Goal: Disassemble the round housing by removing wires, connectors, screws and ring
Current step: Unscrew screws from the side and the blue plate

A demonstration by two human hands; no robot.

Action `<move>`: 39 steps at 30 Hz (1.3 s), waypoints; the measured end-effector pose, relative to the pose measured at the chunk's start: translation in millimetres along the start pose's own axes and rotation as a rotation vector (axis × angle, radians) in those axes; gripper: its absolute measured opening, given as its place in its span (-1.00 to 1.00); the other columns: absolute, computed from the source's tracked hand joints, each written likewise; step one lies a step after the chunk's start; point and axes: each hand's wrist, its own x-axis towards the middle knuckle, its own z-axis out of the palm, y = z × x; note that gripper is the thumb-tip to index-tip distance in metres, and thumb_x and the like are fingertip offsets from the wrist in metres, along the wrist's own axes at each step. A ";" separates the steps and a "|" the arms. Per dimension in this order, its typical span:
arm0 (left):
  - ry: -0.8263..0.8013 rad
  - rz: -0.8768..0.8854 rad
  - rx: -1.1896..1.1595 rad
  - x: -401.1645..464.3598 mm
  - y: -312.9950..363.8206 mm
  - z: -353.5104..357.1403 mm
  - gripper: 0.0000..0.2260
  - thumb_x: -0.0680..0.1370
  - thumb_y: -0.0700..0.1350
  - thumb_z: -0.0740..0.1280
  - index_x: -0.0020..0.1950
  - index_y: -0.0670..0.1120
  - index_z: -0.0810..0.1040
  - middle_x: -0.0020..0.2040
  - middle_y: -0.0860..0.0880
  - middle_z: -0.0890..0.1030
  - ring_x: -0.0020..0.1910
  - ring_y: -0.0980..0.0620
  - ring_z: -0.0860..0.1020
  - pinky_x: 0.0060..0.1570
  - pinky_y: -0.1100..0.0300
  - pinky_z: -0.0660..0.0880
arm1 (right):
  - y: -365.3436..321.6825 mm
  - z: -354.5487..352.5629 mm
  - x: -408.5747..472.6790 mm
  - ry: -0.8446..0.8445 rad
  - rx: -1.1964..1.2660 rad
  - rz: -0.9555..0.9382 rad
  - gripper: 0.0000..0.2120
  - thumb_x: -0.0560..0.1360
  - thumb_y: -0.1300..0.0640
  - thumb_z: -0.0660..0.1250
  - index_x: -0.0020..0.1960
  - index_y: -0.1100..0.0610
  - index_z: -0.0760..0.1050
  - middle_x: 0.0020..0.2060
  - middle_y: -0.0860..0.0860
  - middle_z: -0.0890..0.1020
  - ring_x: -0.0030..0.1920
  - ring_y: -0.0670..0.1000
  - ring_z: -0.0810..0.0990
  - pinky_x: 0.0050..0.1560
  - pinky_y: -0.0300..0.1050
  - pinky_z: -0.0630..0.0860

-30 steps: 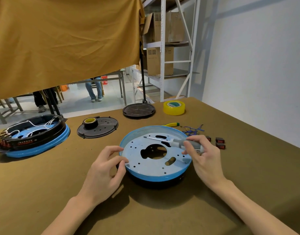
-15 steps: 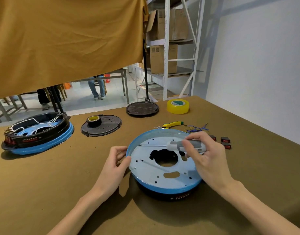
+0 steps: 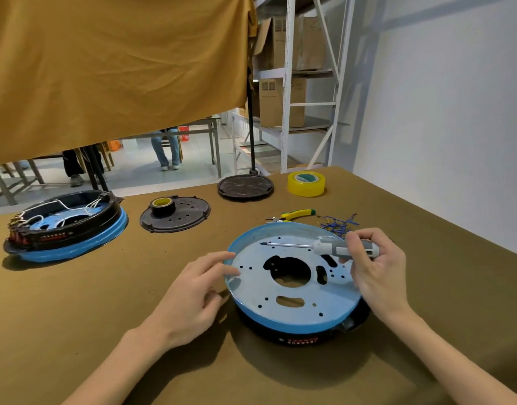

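Note:
A round housing (image 3: 292, 314) with a pale blue perforated plate and a black base lies on the table in front of me. My left hand (image 3: 193, 296) touches its left rim with fingertips on the blue edge. My right hand (image 3: 374, 267) grips a grey-handled screwdriver (image 3: 333, 248), held level over the plate with its tip pointing left. A bundle of loose blue wires (image 3: 339, 225) lies just behind the housing on the right.
A second housing (image 3: 67, 229) with white wires sits far left. Behind are a black disc (image 3: 175, 214) carrying a small tape roll, another black disc (image 3: 245, 187), a yellow tape roll (image 3: 306, 184) and yellow-handled pliers (image 3: 292, 214). A wall stands right.
The housing has turned under my hands, its cut-outs now sit differently and its black base label faces me. The screwdriver stays level above the plate.

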 end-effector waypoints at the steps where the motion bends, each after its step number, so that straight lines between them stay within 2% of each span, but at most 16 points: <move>1: -0.013 0.048 0.092 1.2 0.5 -2.0 -0.64 0.50 -0.09 0.32 0.25 0.23 0.52 0.46 0.28 0.40 0.47 0.36 0.24 0.46 0.28 0.20 | 1.3 0.5 2.0 0.006 0.003 0.011 -0.74 0.56 -0.24 0.33 -0.11 -0.07 0.56 -0.36 0.06 0.67 -0.49 -0.09 0.47 -0.47 -0.30 0.33; 4: -0.057 0.124 0.187 13.3 4.4 -9.6 -0.68 0.52 -0.07 0.46 0.25 0.16 0.58 0.32 0.22 0.51 0.31 0.23 0.39 0.39 0.23 0.37 | 2.3 -0.7 10.5 -0.010 0.047 0.037 -0.73 0.58 -0.20 0.35 -0.10 -0.01 0.56 -0.38 0.09 0.67 -0.58 -0.05 0.42 -0.55 -0.26 0.30; 8: -0.118 0.212 0.254 20.8 9.0 -18.9 -0.75 0.57 0.09 0.44 0.25 0.22 0.62 0.18 0.25 0.52 0.15 0.21 0.38 0.17 0.29 0.45 | -2.2 -8.7 32.7 0.025 0.075 0.074 -0.74 0.63 0.00 0.35 -0.07 0.19 0.57 -0.39 0.10 0.67 -0.62 0.04 0.42 -0.61 -0.21 0.35; 10: -0.120 0.286 0.285 20.1 14.9 -19.7 -0.77 0.54 0.19 0.40 0.18 0.24 0.66 0.08 0.25 0.52 0.09 0.17 0.40 0.12 0.27 0.45 | -6.0 -12.8 41.2 0.073 0.051 0.086 -0.75 0.63 -0.01 0.35 -0.09 0.16 0.58 -0.37 0.10 0.68 -0.57 0.06 0.48 -0.57 -0.17 0.41; 12: -0.096 0.302 0.247 18.6 19.2 -15.8 -0.77 0.50 0.24 0.38 0.09 0.22 0.69 0.01 0.26 0.53 0.10 0.12 0.43 0.20 0.19 0.46 | -11.1 -15.9 45.8 0.108 0.066 0.101 -0.77 0.62 -0.03 0.35 -0.11 0.09 0.58 -0.35 0.14 0.67 -0.48 0.16 0.54 -0.54 -0.14 0.43; 13: -0.079 0.277 0.190 17.5 21.3 -12.3 -0.77 0.50 0.26 0.38 0.06 0.22 0.69 0.01 0.27 0.53 0.13 0.12 0.43 0.29 0.17 0.43 | -14.5 -16.4 47.4 0.120 0.076 0.103 -0.77 0.62 -0.04 0.35 -0.12 0.07 0.58 -0.34 0.16 0.67 -0.45 0.17 0.57 -0.54 -0.15 0.45; 15: -0.021 0.243 0.048 16.9 25.5 -2.5 -0.77 0.49 0.26 0.38 0.01 0.18 0.68 0.07 0.28 0.55 0.25 0.16 0.40 0.45 0.25 0.27 | -22.2 -16.3 49.7 0.137 0.076 0.094 -0.77 0.62 -0.06 0.34 -0.09 0.08 0.58 -0.31 0.19 0.68 -0.46 0.08 0.59 -0.53 -0.21 0.46; 17: 0.024 0.202 -0.136 20.9 33.2 3.7 -0.80 0.49 0.20 0.42 -0.02 0.12 0.66 0.12 0.27 0.59 0.34 0.18 0.42 0.45 0.37 0.25 | -31.6 -15.5 51.8 0.154 0.078 0.070 -0.76 0.63 -0.06 0.33 -0.07 0.10 0.58 -0.27 0.15 0.70 -0.48 -0.08 0.59 -0.51 -0.29 0.46; 20: 0.079 0.099 -0.441 35.6 48.2 0.1 -0.85 0.51 0.14 0.48 -0.04 0.09 0.68 -0.01 0.15 0.66 0.11 0.10 0.59 0.13 0.34 0.49 | -47.6 -16.4 55.8 0.181 0.057 0.015 -0.76 0.63 -0.06 0.32 -0.04 0.10 0.57 -0.25 0.06 0.71 -0.43 -0.12 0.61 -0.43 -0.33 0.47; 22: 0.151 0.033 -0.542 48.0 56.5 -8.9 -0.85 0.50 0.14 0.48 -0.04 0.09 0.70 -0.10 0.07 0.67 -0.03 0.04 0.61 -0.07 0.27 0.54 | -57.5 -16.7 58.0 0.191 0.065 -0.032 -0.78 0.64 -0.04 0.31 -0.06 0.09 0.55 -0.34 0.03 0.69 -0.48 -0.12 0.54 -0.43 -0.31 0.45; 25: 0.226 -0.046 -0.614 64.6 63.4 -23.9 -0.85 0.49 0.17 0.50 -0.06 0.13 0.72 -0.18 0.05 0.70 -0.17 0.06 0.64 -0.25 0.32 0.53 | -68.8 -13.2 62.2 0.223 0.117 -0.072 -0.81 0.65 -0.04 0.31 -0.08 0.04 0.52 -0.32 0.03 0.70 -0.48 -0.09 0.53 -0.42 -0.30 0.48; 29: 0.090 -0.193 -0.705 80.6 59.4 -39.1 -0.70 0.45 0.31 0.42 -0.03 0.12 0.74 -0.13 -0.02 0.74 -0.16 0.09 0.67 -0.17 0.33 0.58 | -77.7 -5.0 73.0 0.276 0.116 -0.074 -0.82 0.64 -0.08 0.31 -0.07 -0.01 0.51 -0.27 -0.03 0.70 -0.40 -0.10 0.61 -0.34 -0.27 0.55; 32: -0.011 -0.277 -0.739 96.8 55.5 -47.8 -0.53 0.48 0.32 0.36 -0.01 -0.07 0.72 -0.10 -0.20 0.70 -0.18 0.03 0.64 -0.16 0.26 0.56 | -82.1 1.6 82.2 0.273 0.040 -0.077 -0.85 0.63 -0.13 0.30 -0.06 -0.10 0.48 -0.20 -0.21 0.68 -0.26 -0.10 0.71 -0.20 -0.20 0.63; 34: -0.065 -0.359 -0.759 107.5 55.2 -54.4 -0.45 0.45 0.37 0.34 -0.02 -0.12 0.70 -0.09 -0.21 0.69 -0.22 0.05 0.63 -0.20 0.28 0.58 | -84.3 7.3 89.3 0.247 -0.044 -0.096 -0.85 0.63 -0.18 0.27 -0.07 -0.16 0.45 -0.15 -0.19 0.67 -0.22 -0.13 0.71 -0.12 -0.15 0.61; 36: -0.133 -0.383 -0.737 117.1 56.7 -59.0 -0.48 0.42 0.42 0.33 -0.07 -0.02 0.73 -0.17 -0.09 0.72 -0.26 0.11 0.64 -0.22 0.30 0.57 | -85.0 13.1 97.4 0.196 -0.115 -0.094 -0.85 0.64 -0.18 0.26 -0.07 -0.16 0.44 -0.12 -0.12 0.67 -0.23 -0.16 0.70 -0.13 -0.17 0.60; 39: -0.145 -0.363 -0.669 129.2 58.6 -59.7 -0.36 0.39 0.48 0.31 -0.01 -0.08 0.73 -0.08 -0.15 0.73 -0.17 0.04 0.66 -0.01 0.12 0.58 | -79.9 16.3 107.9 0.124 -0.108 -0.039 -0.81 0.65 -0.11 0.27 -0.10 -0.07 0.48 -0.17 -0.09 0.64 -0.26 -0.20 0.66 -0.24 -0.35 0.52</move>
